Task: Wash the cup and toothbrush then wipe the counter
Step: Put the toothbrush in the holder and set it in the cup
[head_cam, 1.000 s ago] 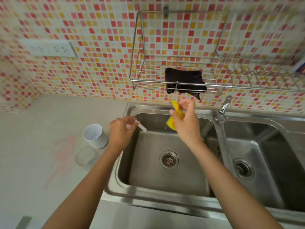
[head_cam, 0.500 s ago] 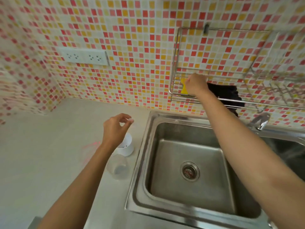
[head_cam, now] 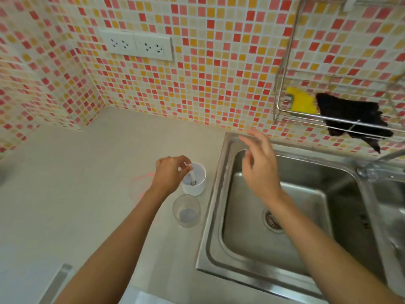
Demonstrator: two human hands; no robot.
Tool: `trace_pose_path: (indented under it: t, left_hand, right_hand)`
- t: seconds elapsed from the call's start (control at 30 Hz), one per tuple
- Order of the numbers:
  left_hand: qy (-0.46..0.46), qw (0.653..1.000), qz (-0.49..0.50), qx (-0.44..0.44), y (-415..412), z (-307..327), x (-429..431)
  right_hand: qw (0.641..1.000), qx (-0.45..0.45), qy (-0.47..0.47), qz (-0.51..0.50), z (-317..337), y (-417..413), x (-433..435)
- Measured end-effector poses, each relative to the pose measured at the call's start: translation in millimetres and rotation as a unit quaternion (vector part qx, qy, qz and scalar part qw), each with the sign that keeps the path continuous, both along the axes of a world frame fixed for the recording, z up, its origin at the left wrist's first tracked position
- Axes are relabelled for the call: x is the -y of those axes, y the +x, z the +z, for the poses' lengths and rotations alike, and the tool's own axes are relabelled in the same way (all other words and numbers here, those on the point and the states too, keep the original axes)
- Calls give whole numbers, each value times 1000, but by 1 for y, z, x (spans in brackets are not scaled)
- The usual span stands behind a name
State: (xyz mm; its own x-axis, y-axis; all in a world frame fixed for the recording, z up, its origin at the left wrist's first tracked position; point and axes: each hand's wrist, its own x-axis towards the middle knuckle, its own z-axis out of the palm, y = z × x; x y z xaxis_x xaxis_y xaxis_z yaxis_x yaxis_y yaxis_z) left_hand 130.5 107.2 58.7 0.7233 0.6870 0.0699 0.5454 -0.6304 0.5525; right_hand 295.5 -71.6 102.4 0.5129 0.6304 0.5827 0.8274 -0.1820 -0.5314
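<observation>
A white cup (head_cam: 195,186) stands on the pale counter (head_cam: 87,194) just left of the sink (head_cam: 274,216). My left hand (head_cam: 168,174) hovers over its rim, fingertips pinched on the white toothbrush (head_cam: 192,177), which stands head-down inside the cup. My right hand (head_cam: 259,165) hangs over the sink's left rear corner, fingers spread, holding nothing. A clear glass (head_cam: 186,210) sits in front of the white cup. A faint pink stain (head_cam: 142,183) marks the counter left of the cup.
A wire rack (head_cam: 282,110) on the tiled wall holds a yellow sponge (head_cam: 301,103) and a black cloth (head_cam: 350,116). The faucet (head_cam: 377,163) stands between two steel basins. A double socket (head_cam: 135,44) sits on the wall.
My right hand left the yellow sponge in the rack and dropped down over the sink. My left hand lowered the toothbrush into the white cup. The view shifted left.
</observation>
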Motion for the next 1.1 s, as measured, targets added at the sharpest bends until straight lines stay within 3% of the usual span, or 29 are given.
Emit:
trace_pose_path:
  t: [0.07, 0.13, 0.23, 0.37, 0.73, 1.0, 1.1]
  left_hand:
    - [10, 1000, -13, -3, 3, -1, -4]
    - [29, 999, -32, -17, 6, -1, -9]
    - [44, 997, -53, -34, 7, -2, -13]
    - [46, 996, -59, -42, 5, -4, -18]
    - [13, 996, -87, -12, 13, -12, -10]
    - [47, 995, -86, -29, -1, -18, -12]
    - [17, 997, -56, 49, -19, -17, 3]
  right_hand:
    - [987, -84, -131, 37, -30, -20, -10]
    - [951, -166, -249, 78, -54, -30, -23]
    - [913, -225, -315, 131, -70, -37, -38]
    - [899, -282, -291, 163, -79, -41, -51]
    - [872, -378, -280, 134, -103, -47, -65]
    - [877, -389, -253, 122, -101, -52, -67]
    - [890, -387, -222, 90, -94, -46, -62]
